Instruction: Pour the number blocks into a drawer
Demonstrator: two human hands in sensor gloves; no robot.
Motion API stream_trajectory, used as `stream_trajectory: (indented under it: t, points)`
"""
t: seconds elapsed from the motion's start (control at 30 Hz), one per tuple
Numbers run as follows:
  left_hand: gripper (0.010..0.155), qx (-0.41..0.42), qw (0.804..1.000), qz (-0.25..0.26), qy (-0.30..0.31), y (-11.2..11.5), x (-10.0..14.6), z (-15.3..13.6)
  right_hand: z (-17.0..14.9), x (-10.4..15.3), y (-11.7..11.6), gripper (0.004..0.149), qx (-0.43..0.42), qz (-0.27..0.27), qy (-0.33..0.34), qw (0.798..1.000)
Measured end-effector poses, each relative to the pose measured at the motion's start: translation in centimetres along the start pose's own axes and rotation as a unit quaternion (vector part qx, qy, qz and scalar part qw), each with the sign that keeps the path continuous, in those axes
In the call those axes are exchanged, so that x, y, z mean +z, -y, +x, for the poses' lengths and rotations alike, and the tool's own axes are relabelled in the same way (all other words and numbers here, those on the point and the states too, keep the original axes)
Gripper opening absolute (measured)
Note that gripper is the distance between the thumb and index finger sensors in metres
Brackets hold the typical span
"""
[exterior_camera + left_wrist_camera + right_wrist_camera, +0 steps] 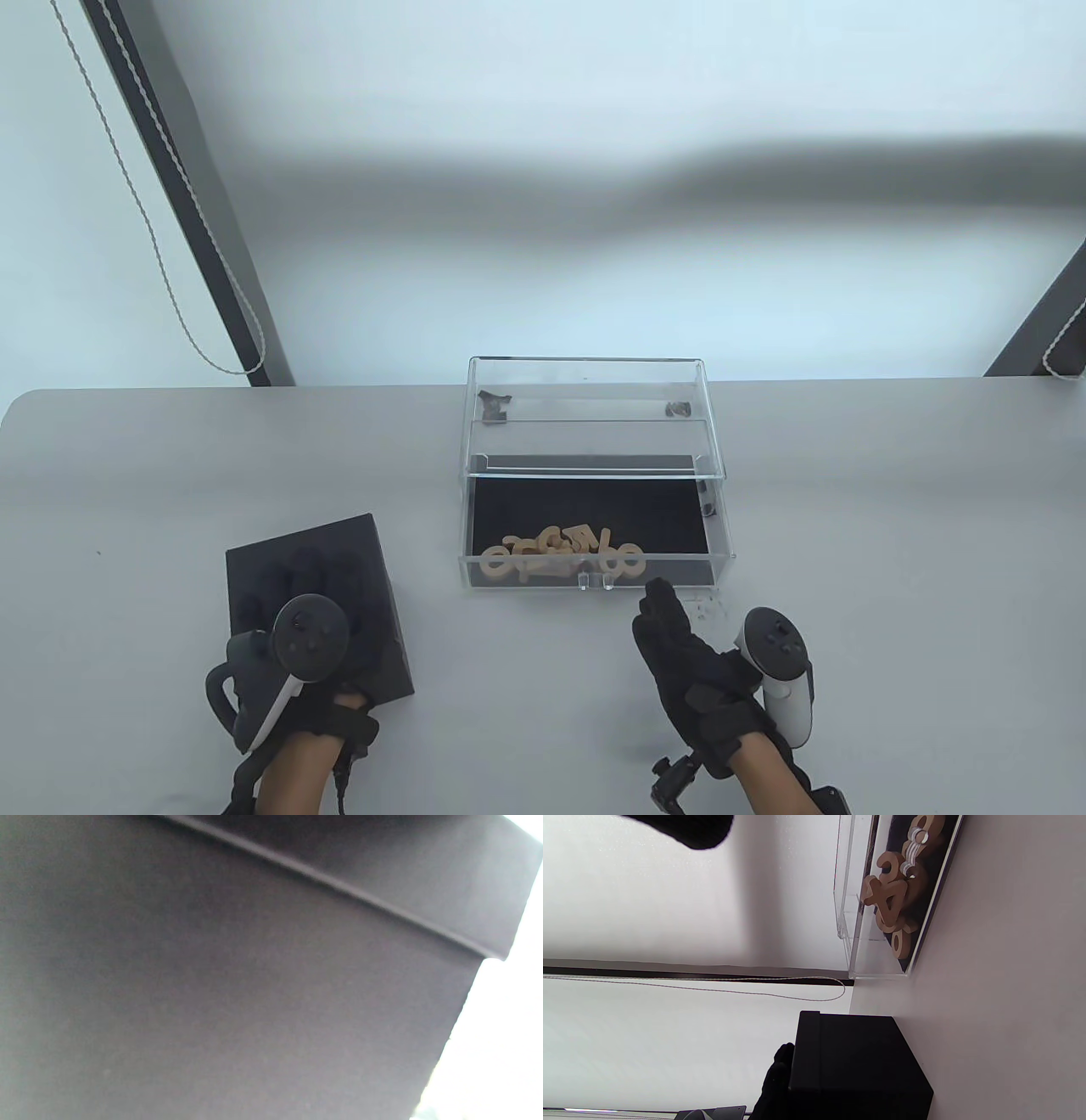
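The number blocks (560,552) lie heaped at the front of the pulled-out drawer (594,526), against its clear front wall, so the pour looks done. They are tan, flat-cut digits with rounded loops and open holes, apparently wood or a wood-like board: likely light, stiff and dry, prone to rattle and slide on each other rather than stick. Single pieces would be best pinched across their flat faces.

The drawer has clear walls and a dark, matte lining on its floor; it slides out of a clear case (585,407) of the same hard, glossy plastic. That plastic probably scratches and slips under gloved fingers, so the small handle tab (596,581) at the middle of the front wall is the sensible place to push or pull.

The right hand (691,671) hovers just in front of that wall, fingers extended toward it, gripping nothing.

The black box (318,594) stands on the pale surface (891,594) to the left, matte, square-edged, with a lip seam, seemingly stiff card. The left hand (288,654) rests on its top, fingers spread over it; whether it actually grips cannot be told.
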State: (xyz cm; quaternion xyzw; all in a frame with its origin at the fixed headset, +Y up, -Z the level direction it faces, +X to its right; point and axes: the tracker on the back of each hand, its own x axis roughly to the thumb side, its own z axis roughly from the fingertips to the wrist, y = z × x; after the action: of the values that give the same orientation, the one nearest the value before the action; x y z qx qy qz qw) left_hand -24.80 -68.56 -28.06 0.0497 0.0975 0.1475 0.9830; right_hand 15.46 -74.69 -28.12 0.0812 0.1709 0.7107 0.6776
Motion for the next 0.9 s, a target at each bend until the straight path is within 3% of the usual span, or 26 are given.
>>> stream_trajectory:
  t: [0.33, 0.67, 0.9]
  points:
    - [0.073, -0.017, 0.999, 0.028, -0.029, 0.1, -2.9, -0.8, -0.1, 0.0, -0.2, 0.086, -0.001, 0.004, -0.004, 1.000]
    - [0.073, -0.050, 0.992, 0.109, -0.035, 0.2, -4.9, -2.3, -0.2, 0.0, -0.9, 0.086, -0.016, 0.016, -0.008, 1.000]
    - [0.072, -0.028, 0.989, 0.144, -0.018, 0.1, -4.7, -2.8, -0.4, -0.2, -1.2, 0.085, -0.015, 0.022, -0.004, 1.000]
